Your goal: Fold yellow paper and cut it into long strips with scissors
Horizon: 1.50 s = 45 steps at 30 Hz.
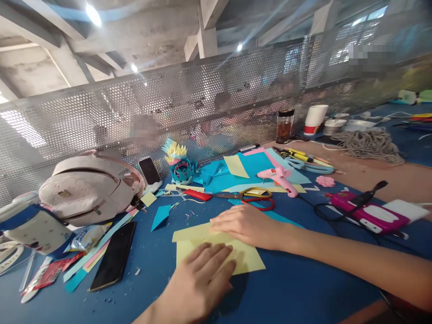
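A yellow sheet of paper (219,254) lies on the blue tabletop (290,288), with a narrow strip folded over along its far edge. My right hand (248,225) rests flat across that fold, fingers stretched to the left. Nearer to me, my left hand (205,279) lies over the front part of the sheet with its fingers extended; its thumb is mostly hidden. Just beyond my right hand are scissors (258,195) with yellow and red handles. A red utility knife (197,194) is beside their blades.
A pink glue gun (278,177) lies on blue paper sheets (251,162). A folded-paper piece (182,166) stands near the mesh screen (189,103). Left are a pink backpack (87,184) and a black phone (114,256). Right are a magenta power strip (369,211) and grey rope (367,146).
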### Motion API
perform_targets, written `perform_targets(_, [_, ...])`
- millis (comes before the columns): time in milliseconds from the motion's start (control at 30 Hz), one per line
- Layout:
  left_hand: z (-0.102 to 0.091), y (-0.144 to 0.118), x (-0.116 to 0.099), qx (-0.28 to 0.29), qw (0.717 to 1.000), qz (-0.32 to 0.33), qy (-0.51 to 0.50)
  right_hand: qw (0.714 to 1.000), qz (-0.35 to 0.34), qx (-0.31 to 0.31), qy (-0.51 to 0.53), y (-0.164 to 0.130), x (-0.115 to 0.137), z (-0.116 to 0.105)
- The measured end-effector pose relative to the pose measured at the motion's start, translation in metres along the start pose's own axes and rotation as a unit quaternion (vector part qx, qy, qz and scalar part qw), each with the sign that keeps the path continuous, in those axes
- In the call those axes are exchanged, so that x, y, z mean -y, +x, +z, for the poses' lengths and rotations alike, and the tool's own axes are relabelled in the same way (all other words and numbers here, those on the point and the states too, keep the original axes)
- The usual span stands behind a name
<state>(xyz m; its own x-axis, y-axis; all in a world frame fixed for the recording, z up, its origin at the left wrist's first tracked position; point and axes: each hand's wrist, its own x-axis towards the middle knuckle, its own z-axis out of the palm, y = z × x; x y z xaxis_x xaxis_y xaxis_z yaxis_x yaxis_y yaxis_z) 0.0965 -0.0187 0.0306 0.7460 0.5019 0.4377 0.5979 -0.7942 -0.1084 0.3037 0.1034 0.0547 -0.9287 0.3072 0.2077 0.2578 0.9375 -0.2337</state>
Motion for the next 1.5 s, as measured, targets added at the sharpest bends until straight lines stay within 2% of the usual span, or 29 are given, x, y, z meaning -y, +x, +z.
perform_targets(67, [-0.010, -0.014, 0.015, -0.014, 0.997, -0.031, 0.072, 1.000, -0.014, 0.003, -0.022, -0.006, 0.001, 0.007])
perform_targets(133, [-0.011, -0.027, 0.028, 0.007, 0.989, -0.069, 0.130, 0.999, -0.028, -0.003, -0.040, -0.011, 0.004, 0.013])
perform_targets(233, [-0.001, -0.044, 0.040, 0.064, 0.976, -0.124, 0.166, 0.998, -0.039, -0.002, -0.044, -0.014, 0.009, 0.018])
perform_targets(300, [0.007, -0.052, 0.044, 0.097, 0.975, -0.120, 0.163, 0.999, -0.037, 0.011, -0.034, -0.015, 0.010, 0.019])
perform_targets(400, [0.012, -0.060, 0.047, 0.119, 0.978, -0.086, 0.149, 1.000, -0.021, 0.021, -0.009, -0.014, 0.008, 0.019])
perform_targets(533, [0.008, -0.066, 0.050, 0.146, 0.979, -0.082, 0.118, 0.999, 0.012, 0.028, 0.035, -0.010, 0.002, 0.026])
perform_targets(700, [0.002, -0.070, 0.055, 0.165, 0.983, -0.077, 0.023, 0.992, 0.048, 0.095, 0.069, -0.009, -0.004, 0.037])
perform_targets(800, [-0.001, -0.073, 0.058, 0.178, 0.980, -0.089, -0.021, 0.989, 0.055, 0.115, 0.080, -0.009, -0.006, 0.042])
perform_targets(933, [-0.003, -0.078, 0.062, 0.198, 0.971, -0.107, -0.082, 0.990, 0.050, 0.101, 0.087, -0.011, -0.008, 0.049])
perform_targets(1167, [-0.002, -0.084, 0.070, 0.191, 0.953, -0.160, -0.171, 0.994, 0.026, 0.090, 0.060, -0.010, -0.005, 0.054])
perform_targets(1500, [0.001, -0.088, 0.071, 0.186, 0.957, -0.158, -0.154, 0.998, -0.002, 0.063, 0.027, -0.011, -0.008, 0.058])
